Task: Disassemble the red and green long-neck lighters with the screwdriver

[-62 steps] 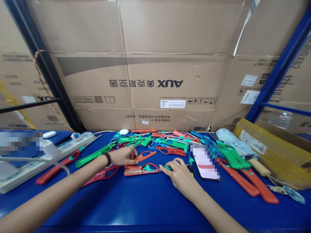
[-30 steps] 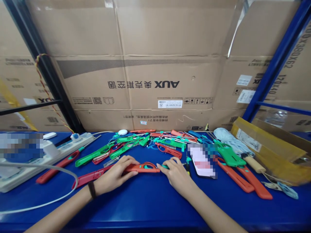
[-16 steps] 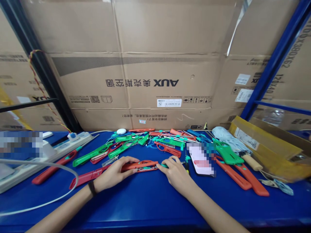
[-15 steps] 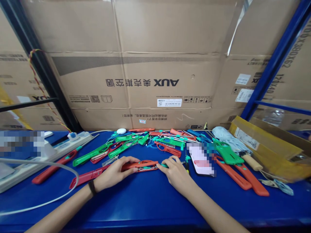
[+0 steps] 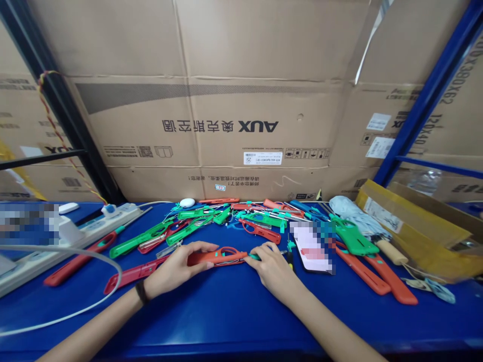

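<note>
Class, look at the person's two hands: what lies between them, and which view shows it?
An orange casing: the left hand holds one end, the right hand is at the other. The head view shows it.

Orange half-shell (image 5: 222, 258) now covers red casing (image 5: 232, 264).

Orange casing (image 5: 217, 257), blue table (image 5: 241, 322), and it's bright!
Teal shows on the rod (image 5: 254, 257), green shell (image 5: 130, 246) here, crimson shell (image 5: 132, 275) there; brown cardboard (image 5: 226, 40) flaunts black print and a dotted grey band, the phone (image 5: 309, 246) glows pinkish white with red, the strip's (image 5: 128, 213) white, and that shaded post (image 5: 62, 100) looks black, possibly navy.
</note>
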### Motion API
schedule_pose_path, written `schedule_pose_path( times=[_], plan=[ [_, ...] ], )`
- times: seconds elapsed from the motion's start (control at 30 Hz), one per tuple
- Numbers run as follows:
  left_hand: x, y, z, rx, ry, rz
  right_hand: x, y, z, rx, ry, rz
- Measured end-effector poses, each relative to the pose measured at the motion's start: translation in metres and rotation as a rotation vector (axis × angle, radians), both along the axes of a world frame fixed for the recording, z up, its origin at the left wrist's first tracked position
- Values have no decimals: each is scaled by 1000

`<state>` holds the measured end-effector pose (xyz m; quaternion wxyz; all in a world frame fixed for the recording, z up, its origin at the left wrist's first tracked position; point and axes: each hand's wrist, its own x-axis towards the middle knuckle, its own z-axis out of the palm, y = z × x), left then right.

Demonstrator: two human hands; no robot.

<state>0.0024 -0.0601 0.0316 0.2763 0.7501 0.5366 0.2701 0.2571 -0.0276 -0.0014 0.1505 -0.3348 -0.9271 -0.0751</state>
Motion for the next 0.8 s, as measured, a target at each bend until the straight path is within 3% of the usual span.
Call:
schedule_pose_path(
  times=[0.33, 0.8],
  plan=[
    [-17, 2, -7, 80, 119, -53, 1, 0, 1, 18, 9, 20],
    [-7, 5, -2, 73, 69, -123, -3, 3, 3, -42, 77, -11]
  ],
)
